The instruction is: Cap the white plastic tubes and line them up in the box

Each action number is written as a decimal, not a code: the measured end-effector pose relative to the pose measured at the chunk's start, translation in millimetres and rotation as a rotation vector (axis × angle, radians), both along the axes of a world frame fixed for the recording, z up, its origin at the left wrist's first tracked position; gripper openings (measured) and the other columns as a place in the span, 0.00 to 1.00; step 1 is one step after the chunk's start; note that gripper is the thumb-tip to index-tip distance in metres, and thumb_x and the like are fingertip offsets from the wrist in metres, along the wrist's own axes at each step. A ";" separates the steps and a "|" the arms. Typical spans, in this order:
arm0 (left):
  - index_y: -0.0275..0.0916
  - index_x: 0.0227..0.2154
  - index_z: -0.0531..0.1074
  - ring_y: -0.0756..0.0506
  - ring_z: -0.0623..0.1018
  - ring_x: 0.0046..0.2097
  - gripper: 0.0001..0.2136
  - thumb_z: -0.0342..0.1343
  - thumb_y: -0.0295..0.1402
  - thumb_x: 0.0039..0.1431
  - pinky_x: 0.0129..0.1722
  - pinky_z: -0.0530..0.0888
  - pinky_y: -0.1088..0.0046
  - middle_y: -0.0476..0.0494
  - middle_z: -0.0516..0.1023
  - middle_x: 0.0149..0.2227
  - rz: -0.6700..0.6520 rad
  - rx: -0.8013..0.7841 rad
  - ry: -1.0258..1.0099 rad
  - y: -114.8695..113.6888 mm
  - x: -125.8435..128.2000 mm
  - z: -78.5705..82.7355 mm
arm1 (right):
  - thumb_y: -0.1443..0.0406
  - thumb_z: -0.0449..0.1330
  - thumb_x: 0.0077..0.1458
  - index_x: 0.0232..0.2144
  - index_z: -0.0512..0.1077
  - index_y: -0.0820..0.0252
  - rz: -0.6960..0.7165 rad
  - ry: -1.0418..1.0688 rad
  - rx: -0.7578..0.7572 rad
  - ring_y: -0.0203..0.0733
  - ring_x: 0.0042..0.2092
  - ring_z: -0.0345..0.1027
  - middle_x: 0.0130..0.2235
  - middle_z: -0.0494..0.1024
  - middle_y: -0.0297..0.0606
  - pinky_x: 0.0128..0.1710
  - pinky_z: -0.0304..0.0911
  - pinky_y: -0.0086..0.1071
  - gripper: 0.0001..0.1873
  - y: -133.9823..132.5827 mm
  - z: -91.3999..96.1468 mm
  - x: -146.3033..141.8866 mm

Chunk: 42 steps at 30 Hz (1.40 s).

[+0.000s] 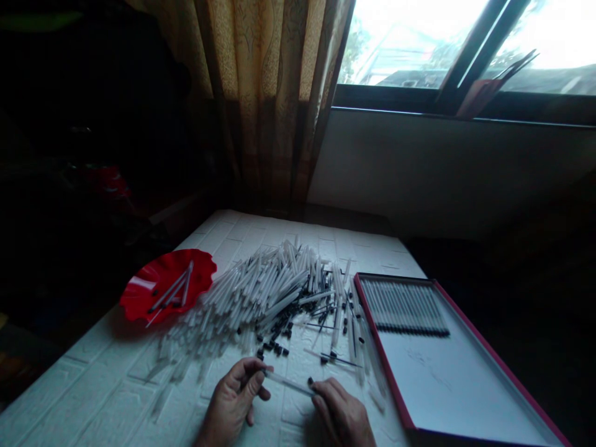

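Plastic tube point(288, 383), clear and thin, spans the gap between both hands, lying slightly tilted across the view. Left hand point(230, 400) is mostly closed, thumb and fingers pinching the tube's near end. Right hand point(342, 413) is curled and closed at the far end, its fingertips against a small black cap point(310, 381) on the tube's tip. Neither hand is fully open. Both hover just above the white brick-patterned tabletop point(97, 379).

At 12 o'clock from the hands, near them, lies a loose heap of white tubes point(270, 298), with black caps point(274, 343) scattered along its near edge. At 10 o'clock, a red scalloped dish point(139, 288) holds a few tubes. At 2 o'clock, a red-rimmed white tray point(447, 379) holds capped tubes in a neat row point(404, 305). Beyond the table, a patterned curtain point(274, 93) hangs beside a bright window point(410, 43).
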<state>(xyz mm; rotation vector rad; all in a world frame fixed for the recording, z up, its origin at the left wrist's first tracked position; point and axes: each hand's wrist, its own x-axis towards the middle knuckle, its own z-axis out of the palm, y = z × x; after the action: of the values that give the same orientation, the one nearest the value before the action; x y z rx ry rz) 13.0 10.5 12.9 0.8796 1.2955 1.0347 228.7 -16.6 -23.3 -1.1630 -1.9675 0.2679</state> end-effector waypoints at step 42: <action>0.39 0.29 0.78 0.49 0.76 0.24 0.25 0.66 0.57 0.36 0.12 0.65 0.84 0.48 0.77 0.23 -0.058 0.024 -0.004 -1.4 -5.6 -4.1 | 0.54 0.55 0.61 0.26 0.72 0.57 -0.125 0.449 -0.369 0.36 0.24 0.65 0.22 0.70 0.31 0.24 0.61 0.25 0.17 -1.8 3.1 1.8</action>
<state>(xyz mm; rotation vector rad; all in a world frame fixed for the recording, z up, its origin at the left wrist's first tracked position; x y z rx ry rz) 7.4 9.0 8.7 0.9278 1.2500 1.0077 230.4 -18.4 -20.2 -1.3143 -1.4813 0.7798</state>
